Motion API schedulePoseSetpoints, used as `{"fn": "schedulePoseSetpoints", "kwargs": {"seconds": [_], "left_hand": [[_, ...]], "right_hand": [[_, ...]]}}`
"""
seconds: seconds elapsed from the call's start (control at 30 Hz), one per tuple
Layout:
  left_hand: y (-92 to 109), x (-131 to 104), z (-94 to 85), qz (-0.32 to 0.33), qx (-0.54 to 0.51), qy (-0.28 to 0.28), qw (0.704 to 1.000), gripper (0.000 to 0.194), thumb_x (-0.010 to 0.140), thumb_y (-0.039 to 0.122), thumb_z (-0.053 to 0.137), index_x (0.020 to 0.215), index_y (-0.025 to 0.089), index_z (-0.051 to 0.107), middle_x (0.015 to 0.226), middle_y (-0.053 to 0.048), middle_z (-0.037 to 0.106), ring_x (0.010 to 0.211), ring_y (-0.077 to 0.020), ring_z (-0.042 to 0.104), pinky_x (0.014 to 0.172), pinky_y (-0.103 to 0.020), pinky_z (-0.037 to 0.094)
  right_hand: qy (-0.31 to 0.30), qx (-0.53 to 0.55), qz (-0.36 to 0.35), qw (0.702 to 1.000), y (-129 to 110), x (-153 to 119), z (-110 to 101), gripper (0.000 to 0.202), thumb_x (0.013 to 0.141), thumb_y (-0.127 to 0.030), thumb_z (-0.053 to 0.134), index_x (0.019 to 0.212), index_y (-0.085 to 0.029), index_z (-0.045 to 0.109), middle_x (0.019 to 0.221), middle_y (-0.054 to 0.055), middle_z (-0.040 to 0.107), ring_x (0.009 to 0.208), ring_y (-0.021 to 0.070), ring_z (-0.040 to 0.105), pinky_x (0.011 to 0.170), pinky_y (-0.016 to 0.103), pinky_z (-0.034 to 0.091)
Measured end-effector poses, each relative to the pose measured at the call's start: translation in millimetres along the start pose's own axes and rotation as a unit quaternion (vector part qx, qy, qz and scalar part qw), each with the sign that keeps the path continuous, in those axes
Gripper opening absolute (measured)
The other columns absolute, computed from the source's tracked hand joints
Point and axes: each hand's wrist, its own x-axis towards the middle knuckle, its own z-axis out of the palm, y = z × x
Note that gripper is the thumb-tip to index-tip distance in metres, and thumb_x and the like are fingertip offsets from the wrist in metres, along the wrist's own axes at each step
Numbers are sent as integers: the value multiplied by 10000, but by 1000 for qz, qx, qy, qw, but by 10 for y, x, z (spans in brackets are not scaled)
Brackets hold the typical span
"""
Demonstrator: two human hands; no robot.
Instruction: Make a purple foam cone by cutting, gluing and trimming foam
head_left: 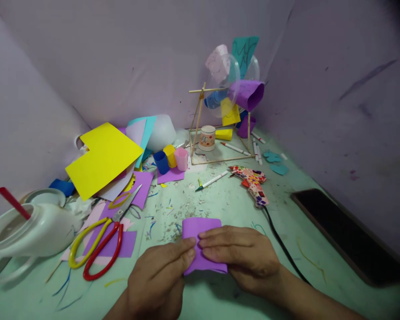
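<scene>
A folded piece of purple craft foam (205,226) is held just above the table, low in the middle of the view. My left hand (165,271) pinches its left edge, the thumb and forefinger lying against the front face. From the other side, my right hand (242,251) grips the piece with its fingers laid flat over the front and the rest of the hand behind. The lower edge shows two layers slightly apart. To the left lie scissors (115,218) with one yellow and one red handle. A flower-patterned glue gun (251,180) rests beyond my right hand.
Left stands a white teapot-like vessel (50,229) with a red straw. Yellow sheets (103,160) lie behind the scissors. Small foam cups (162,162), a green marker (211,181) and a stick frame (200,120) with a foam-cup wheel stand further back. A phone (350,235) lies right.
</scene>
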Motion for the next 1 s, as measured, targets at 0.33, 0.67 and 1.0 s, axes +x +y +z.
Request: {"fn": "schedulePoseSetpoints", "kwargs": {"seconds": [0.33,0.67,1.0], "left_hand": [[-55,43,-25,0,-23,-12,1000,437,733,42,525,1098,258,631,973,-53,742,838,-166,712,730,-227,578],[15,239,-129,-136,-366,-208,897,286,784,31,505,919,208,684,961,-38,701,915,-141,652,830,-241,508],[136,271,145,-486,-287,-76,822,219,709,340,644,795,145,694,691,-26,674,654,-155,591,591,-240,464]], "right_hand": [[-14,-14,1,1000,-11,48,-20,306,812,-161,619,1112,-184,674,968,125,747,939,222,693,822,351,556],[-151,-22,221,963,-97,103,-56,793,577,-356,838,1290,-210,523,1102,96,665,991,248,599,890,387,455],[124,112,514,842,1,150,88,293,515,-276,800,539,-165,530,522,-48,545,498,86,439,502,225,348]]}}
